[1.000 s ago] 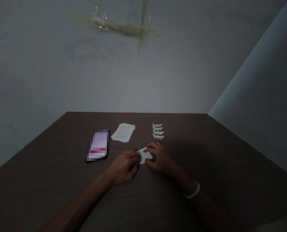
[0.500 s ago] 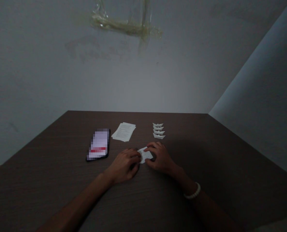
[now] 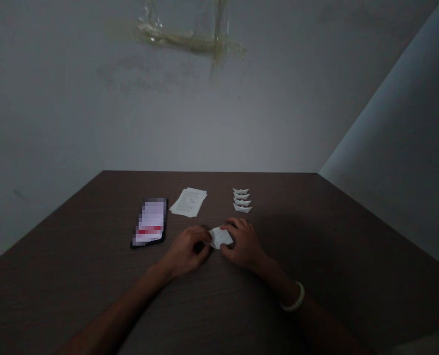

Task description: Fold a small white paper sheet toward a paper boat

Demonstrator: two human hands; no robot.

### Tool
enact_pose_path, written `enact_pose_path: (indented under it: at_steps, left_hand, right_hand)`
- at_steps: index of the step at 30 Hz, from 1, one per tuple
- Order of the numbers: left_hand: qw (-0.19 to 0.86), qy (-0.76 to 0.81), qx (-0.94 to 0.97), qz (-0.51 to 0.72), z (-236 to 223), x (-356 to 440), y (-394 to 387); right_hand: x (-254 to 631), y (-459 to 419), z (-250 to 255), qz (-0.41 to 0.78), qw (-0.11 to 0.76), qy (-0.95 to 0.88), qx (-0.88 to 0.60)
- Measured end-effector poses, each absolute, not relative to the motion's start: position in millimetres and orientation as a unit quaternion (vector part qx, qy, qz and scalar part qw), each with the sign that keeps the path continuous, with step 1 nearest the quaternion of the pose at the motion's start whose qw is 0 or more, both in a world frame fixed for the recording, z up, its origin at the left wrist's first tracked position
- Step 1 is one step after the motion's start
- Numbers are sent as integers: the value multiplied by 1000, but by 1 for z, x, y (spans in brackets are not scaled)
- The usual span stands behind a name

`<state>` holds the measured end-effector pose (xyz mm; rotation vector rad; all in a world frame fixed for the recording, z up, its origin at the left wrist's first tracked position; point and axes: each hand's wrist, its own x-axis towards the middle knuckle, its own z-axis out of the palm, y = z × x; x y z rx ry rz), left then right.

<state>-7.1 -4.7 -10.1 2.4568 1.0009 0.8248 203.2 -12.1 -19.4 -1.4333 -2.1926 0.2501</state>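
Note:
A small piece of printed white paper [image 3: 220, 237] lies on the table between my two hands. My left hand [image 3: 189, 250] pinches its left edge between thumb and fingers, and that edge looks slightly lifted. On the other side, my right hand [image 3: 243, 242] grips the paper's right part, thumb at the near edge and fingers at the far edge. Just beyond my right hand stand several small folded paper boats [image 3: 242, 209] in a row. A stack of printed paper sheets [image 3: 189, 202] lies farther off, beyond my left hand.
A phone [image 3: 151, 222] with a lit, blurred screen lies left of the paper stack. The dark wooden table [image 3: 75, 246] reaches back to a grey wall [image 3: 219, 128] with old tape [image 3: 189, 43] on it. Another wall slants in at the right.
My left fingers have closed into a pinch at the paper's left edge, which has risen a little. My right hand keeps nearly the same place. The view has shifted slightly.

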Motion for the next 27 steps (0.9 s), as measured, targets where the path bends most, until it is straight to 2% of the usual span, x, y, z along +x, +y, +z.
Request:
enact_pose_path:
  at_steps: [21, 27]
  left_hand:
    - [227, 407, 828, 312, -9, -5, 7]
    - [210, 417, 827, 312, -15, 0, 11]
  right_hand:
    - [183, -32, -10, 51, 248, -776, -578]
    - [182, -31, -9, 55, 237, -776, -582]
